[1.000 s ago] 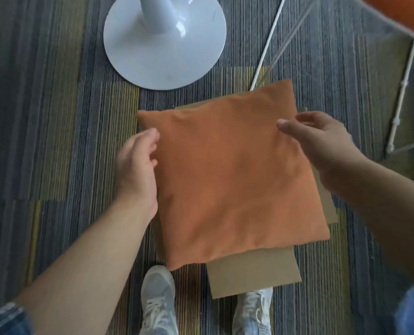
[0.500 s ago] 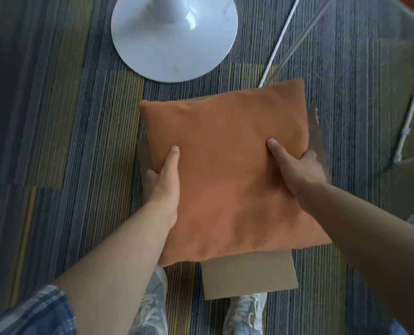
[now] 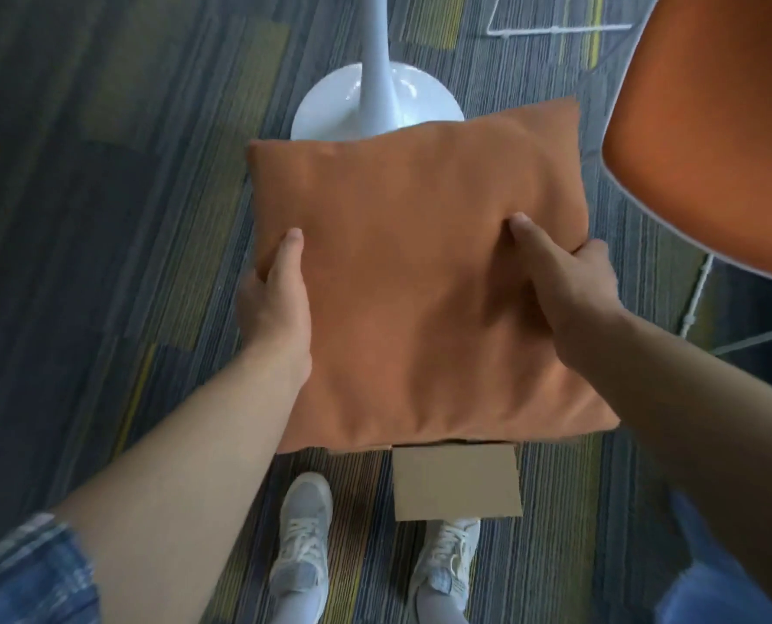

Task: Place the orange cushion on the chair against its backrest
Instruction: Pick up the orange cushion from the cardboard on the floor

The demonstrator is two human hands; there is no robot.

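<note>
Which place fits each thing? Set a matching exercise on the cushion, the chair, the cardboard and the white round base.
Things:
1. orange cushion
2. chair
3. cardboard
4. white round base

Places:
A. on the carpet by the shoes
B. upper right of view
C. held in both hands
D. beyond the cushion's far edge

Pairs: 1-C, 2-B, 3-A, 4-D

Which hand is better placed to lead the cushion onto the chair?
Right. The right hand grips the orange cushion on the side nearest the chair; the left hand holds the far edge.
</note>
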